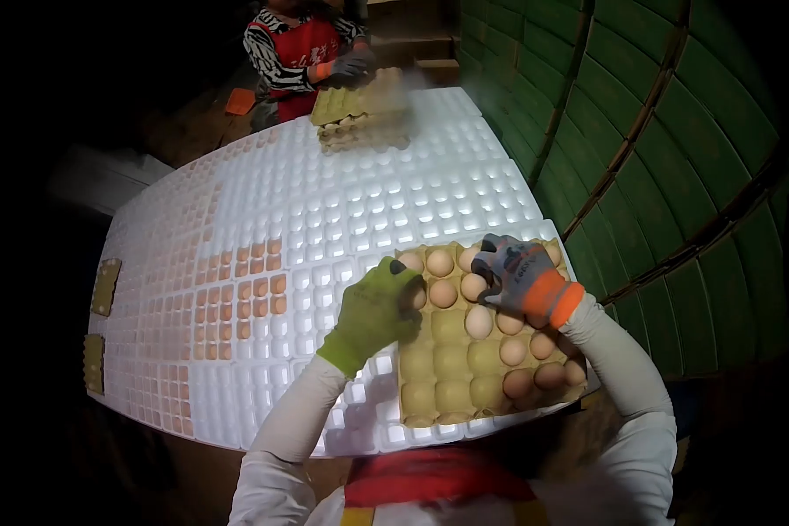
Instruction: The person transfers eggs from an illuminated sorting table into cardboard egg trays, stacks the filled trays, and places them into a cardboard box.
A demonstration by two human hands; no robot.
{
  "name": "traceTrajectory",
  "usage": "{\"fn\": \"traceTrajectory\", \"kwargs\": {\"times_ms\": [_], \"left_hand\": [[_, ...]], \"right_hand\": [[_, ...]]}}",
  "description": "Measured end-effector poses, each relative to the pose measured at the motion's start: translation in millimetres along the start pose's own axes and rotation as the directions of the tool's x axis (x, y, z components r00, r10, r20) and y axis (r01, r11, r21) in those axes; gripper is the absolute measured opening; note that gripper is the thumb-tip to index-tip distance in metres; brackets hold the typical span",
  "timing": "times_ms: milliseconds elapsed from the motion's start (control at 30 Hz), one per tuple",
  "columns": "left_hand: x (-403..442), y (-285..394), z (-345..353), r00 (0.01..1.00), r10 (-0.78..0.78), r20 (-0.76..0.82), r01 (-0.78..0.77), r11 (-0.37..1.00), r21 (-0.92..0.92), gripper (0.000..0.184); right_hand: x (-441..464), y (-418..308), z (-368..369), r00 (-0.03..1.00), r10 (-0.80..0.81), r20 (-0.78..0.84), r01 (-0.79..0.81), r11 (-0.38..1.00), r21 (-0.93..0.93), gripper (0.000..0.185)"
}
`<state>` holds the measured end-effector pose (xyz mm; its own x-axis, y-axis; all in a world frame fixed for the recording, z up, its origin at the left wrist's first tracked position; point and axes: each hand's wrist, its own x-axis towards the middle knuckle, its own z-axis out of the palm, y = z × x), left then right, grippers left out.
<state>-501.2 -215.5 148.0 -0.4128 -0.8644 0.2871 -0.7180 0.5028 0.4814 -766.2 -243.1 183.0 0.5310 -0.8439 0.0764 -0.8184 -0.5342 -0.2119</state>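
Note:
A yellowish pulp egg tray (451, 360) lies at the right front of the table, with eggs in its back and right cells and bare cells at its front left. My left hand (368, 307), in a green glove, reaches over the tray's left edge with its fingers curled round an egg (416, 298). On the far side of the tray, my right hand (519, 273), in a grey and orange glove, bends its fingers down around an egg (473, 287). Its palm hides some eggs below. A paler egg (479, 322) sits just in front of those fingers.
White moulded trays (324, 223) cover the table; those toward the left hold brown eggs (212, 333). Across the table, a co-worker (298, 57) in gloves handles stacked egg trays (361, 110). Green stacked crates or panels (675, 167) line the right side. Pulp pieces (105, 287) lie at the left edge.

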Motion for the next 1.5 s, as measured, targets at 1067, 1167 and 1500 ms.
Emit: {"fn": "traceTrajectory", "kwargs": {"times_ms": [1067, 1167, 1500], "left_hand": [[88, 2, 22, 0.990, 0.094, 0.102, -0.106, 0.987, 0.119, 0.021], [55, -48, -7, 0.972, 0.191, -0.139, -0.234, 0.848, -0.475, 0.052], [-232, -175, -65, 0.886, -0.426, 0.185, 0.137, -0.140, -0.981, 0.050]], "right_hand": [[-61, -59, -44, 0.851, 0.466, 0.243, -0.289, 0.030, 0.957, 0.042], [-63, -78, -27, 0.867, 0.443, 0.228, -0.174, -0.159, 0.972, 0.045], [9, -280, 92, 0.939, -0.077, 0.336, -0.345, -0.254, 0.904, 0.054]]}}
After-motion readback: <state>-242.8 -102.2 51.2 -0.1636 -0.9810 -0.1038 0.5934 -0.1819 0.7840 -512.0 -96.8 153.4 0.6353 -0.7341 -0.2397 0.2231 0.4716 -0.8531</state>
